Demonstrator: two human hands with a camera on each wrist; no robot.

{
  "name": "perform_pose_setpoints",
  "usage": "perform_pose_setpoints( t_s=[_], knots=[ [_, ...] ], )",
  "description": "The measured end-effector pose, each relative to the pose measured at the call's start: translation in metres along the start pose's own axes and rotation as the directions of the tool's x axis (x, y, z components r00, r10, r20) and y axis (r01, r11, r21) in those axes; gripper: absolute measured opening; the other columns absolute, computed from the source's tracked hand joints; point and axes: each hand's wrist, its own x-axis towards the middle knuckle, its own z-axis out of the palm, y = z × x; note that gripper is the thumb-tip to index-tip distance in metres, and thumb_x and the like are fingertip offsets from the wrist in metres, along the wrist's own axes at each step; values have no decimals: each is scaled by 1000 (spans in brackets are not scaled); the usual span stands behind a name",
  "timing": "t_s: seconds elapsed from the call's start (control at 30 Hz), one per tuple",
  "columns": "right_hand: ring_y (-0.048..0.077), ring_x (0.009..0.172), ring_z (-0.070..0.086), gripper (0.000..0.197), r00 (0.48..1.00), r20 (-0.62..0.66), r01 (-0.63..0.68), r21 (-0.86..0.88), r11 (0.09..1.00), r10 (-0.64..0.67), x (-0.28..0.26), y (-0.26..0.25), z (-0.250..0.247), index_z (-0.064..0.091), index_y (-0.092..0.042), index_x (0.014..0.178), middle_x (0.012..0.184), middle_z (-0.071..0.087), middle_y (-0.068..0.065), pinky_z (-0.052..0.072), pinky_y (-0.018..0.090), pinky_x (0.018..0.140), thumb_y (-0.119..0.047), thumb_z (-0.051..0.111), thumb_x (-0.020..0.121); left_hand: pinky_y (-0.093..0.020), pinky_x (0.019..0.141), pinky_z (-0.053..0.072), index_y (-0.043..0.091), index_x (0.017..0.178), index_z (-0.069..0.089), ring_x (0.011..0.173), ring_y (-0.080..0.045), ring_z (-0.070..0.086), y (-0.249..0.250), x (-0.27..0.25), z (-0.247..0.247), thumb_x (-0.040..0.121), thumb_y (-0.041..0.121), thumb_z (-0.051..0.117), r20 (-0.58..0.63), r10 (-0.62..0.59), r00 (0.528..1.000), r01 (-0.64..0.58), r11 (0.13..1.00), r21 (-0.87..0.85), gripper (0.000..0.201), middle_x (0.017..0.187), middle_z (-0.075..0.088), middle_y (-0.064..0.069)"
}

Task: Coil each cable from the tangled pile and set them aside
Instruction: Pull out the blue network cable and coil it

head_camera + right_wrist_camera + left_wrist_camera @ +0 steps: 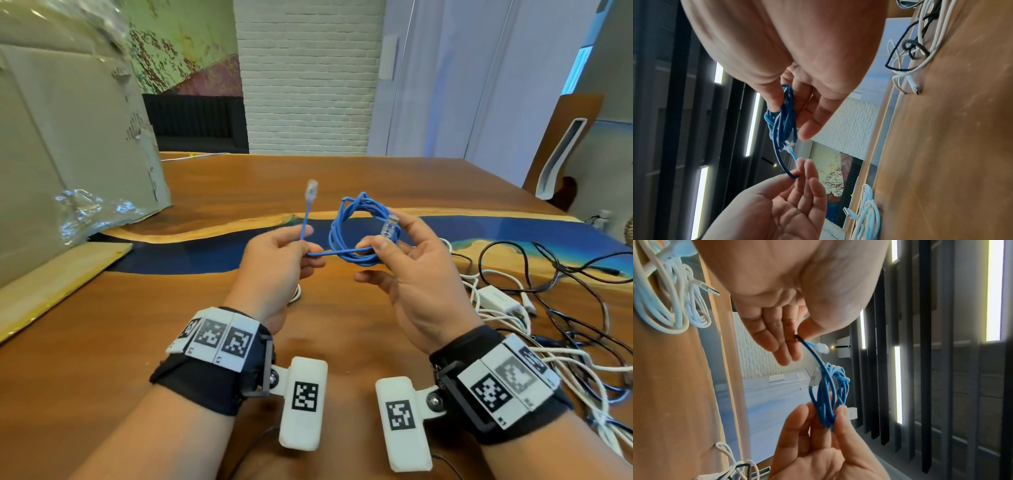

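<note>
A thin blue network cable (356,222) is wound into a small coil held above the table. My right hand (404,260) pinches the coil (828,402) between thumb and fingers, with one clear plug (388,226) sticking up beside the thumb. My left hand (281,253) pinches the cable's loose end (305,226) between thumb and forefinger, and its clear plug (311,188) points upward. A short straight run of cable joins the two hands. In the right wrist view the coil (783,116) hangs from my right fingers.
A tangled pile of white and black cables (548,308) with a white adapter (496,298) lies on the wooden table (102,359) to the right. A coiled white cable (663,305) lies under my left hand. A cardboard box (68,137) with plastic wrap stands at the left.
</note>
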Motion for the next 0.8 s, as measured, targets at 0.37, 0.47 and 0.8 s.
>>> perform_pose_setpoints(
  t_s=[0.37, 0.47, 0.8],
  knots=[
    [25, 84, 72, 35, 998, 47, -43, 11, 999, 43, -3, 0, 2, 57, -18, 131, 88, 72, 13, 59, 40, 66, -3, 58, 99, -33, 59, 34, 20, 85, 79, 59, -16, 42, -1, -2, -3, 94, 2, 42, 54, -34, 998, 23, 979, 201, 42, 65, 51, -2],
    [24, 85, 72, 35, 998, 48, -47, -15, 999, 48, -2, 1, 2, 57, -17, 133, 87, 73, 12, 58, 42, 70, -4, 57, 100, -28, 62, 41, 18, 95, 79, 65, -15, 51, 1, -6, -1, 97, 2, 44, 131, -1, 991, -27, 978, 208, 39, 72, 62, -1],
    [20, 89, 73, 22, 990, 47, -125, -92, 988, 130, -2, 1, -4, 63, -18, 119, 96, 77, 12, 56, 37, 72, -6, 54, 103, -47, 100, 49, 16, 112, 75, 110, -35, 70, 9, -18, 5, 111, 18, 38, 298, 86, 951, -79, 996, -35, 37, 105, 78, -9]
  ],
)
